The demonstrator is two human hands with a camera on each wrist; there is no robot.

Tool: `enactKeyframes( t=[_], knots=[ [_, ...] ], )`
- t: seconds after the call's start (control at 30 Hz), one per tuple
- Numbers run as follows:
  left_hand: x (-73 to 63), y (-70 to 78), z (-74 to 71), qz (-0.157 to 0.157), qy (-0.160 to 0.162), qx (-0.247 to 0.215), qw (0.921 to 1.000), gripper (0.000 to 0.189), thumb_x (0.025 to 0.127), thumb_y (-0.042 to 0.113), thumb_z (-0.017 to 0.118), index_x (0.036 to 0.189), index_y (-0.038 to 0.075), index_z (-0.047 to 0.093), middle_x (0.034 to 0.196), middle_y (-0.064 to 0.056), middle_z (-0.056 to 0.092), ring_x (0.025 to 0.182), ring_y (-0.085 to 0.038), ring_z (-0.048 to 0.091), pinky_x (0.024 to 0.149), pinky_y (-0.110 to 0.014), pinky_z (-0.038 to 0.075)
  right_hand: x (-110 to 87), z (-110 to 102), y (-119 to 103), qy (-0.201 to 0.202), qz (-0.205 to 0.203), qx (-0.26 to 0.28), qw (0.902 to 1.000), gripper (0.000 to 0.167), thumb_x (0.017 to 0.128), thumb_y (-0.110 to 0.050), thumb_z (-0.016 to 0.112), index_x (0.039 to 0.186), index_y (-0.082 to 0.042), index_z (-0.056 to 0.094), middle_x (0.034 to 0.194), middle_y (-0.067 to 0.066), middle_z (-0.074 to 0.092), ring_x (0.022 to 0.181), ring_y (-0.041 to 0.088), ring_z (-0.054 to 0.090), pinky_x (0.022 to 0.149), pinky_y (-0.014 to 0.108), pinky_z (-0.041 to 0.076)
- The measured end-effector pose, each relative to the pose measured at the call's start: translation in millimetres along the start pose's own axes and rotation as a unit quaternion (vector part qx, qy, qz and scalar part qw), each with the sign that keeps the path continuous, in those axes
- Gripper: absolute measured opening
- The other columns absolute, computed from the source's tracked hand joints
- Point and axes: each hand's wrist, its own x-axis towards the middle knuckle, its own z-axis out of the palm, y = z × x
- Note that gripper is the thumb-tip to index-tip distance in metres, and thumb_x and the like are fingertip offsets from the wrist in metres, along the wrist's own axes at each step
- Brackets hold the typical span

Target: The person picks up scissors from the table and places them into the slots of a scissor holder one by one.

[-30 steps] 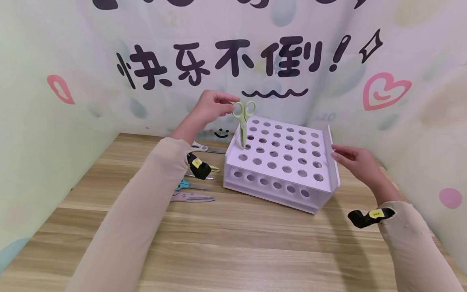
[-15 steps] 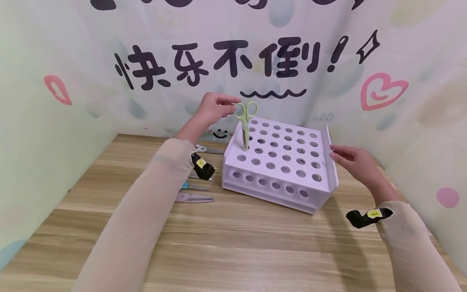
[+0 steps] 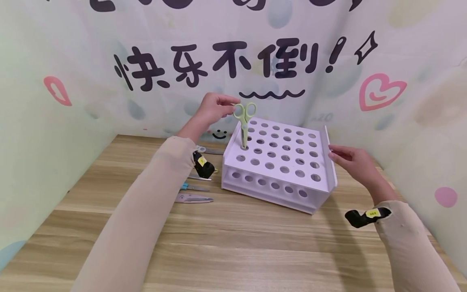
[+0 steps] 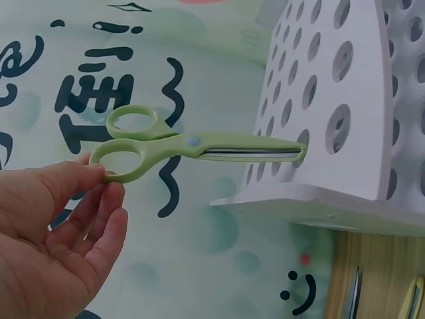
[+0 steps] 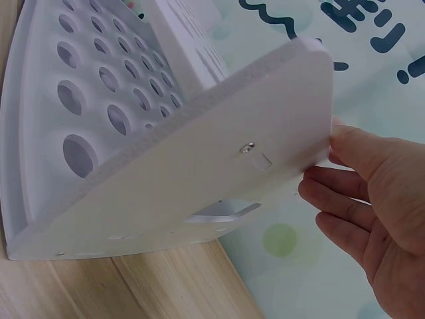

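My left hand (image 3: 215, 107) pinches a finger loop of light green scissors (image 3: 244, 121) between thumb and fingers. The scissors (image 4: 192, 141) are closed and point down, their tip right at a hole near the left side of a white two-tier rack (image 3: 263, 158). Round holes in rows cover the rack's top board. Over on the right, my right hand (image 3: 355, 164) holds the edge of the rack's raised side panel (image 5: 219, 153). Its thumb and fingers sit on either side of that edge in the right wrist view.
Left of the rack, several scissors lie on the wooden table (image 3: 233, 243), partly hidden by my left arm. Among them are pink scissors (image 3: 193, 198) and blue-handled scissors (image 3: 195, 187). A printed cloth (image 3: 182, 24) hangs close behind the rack.
The green scissors have shifted slightly right with my left hand, and their tip has come from beside the hole to the hole itself. My right hand has stayed on the side panel.
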Motion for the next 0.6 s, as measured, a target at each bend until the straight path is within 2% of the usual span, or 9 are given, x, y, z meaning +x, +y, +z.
enactKeyframes(
  t=[0.23, 0.47, 0.6],
  knots=[
    [2.6, -8.5, 6.7, 0.020, -0.020, 0.019, 0.9994, 0.028, 0.088, 0.003, 0.058, 0.115, 0.007, 0.065, 0.105, -0.011, 0.063, 0.084, -0.015, 0.054, 0.080, -0.029, 0.047, -0.5, 0.1, -1.5, 0.000, -0.006, 0.004, 1.0000, 0.051, 0.093, -0.031, 0.054, 0.130, 0.004, 0.047, 0.121, 0.029, 0.052, 0.103, 0.039, 0.054, 0.066, 0.003, 0.040],
    [0.9, -18.3, 11.3, 0.030, -0.026, 0.047, 0.9981, 0.026, 0.088, 0.003, 0.059, 0.112, 0.007, 0.066, 0.098, -0.012, 0.063, 0.077, -0.015, 0.052, 0.068, -0.025, 0.046, -1.4, 0.5, -0.6, 0.005, -0.014, 0.003, 0.9999, 0.050, 0.093, -0.029, 0.055, 0.129, 0.005, 0.048, 0.119, 0.028, 0.053, 0.100, 0.034, 0.056, 0.067, 0.004, 0.041],
    [-2.0, -22.3, 13.4, 0.026, -0.030, 0.059, 0.9975, 0.025, 0.088, 0.004, 0.059, 0.112, 0.008, 0.067, 0.096, -0.009, 0.062, 0.077, -0.016, 0.052, 0.068, -0.024, 0.045, -1.9, 1.3, 0.1, 0.007, -0.017, 0.005, 0.9998, 0.049, 0.093, -0.029, 0.055, 0.129, 0.005, 0.049, 0.119, 0.028, 0.054, 0.100, 0.034, 0.056, 0.067, 0.005, 0.041]
  ],
)
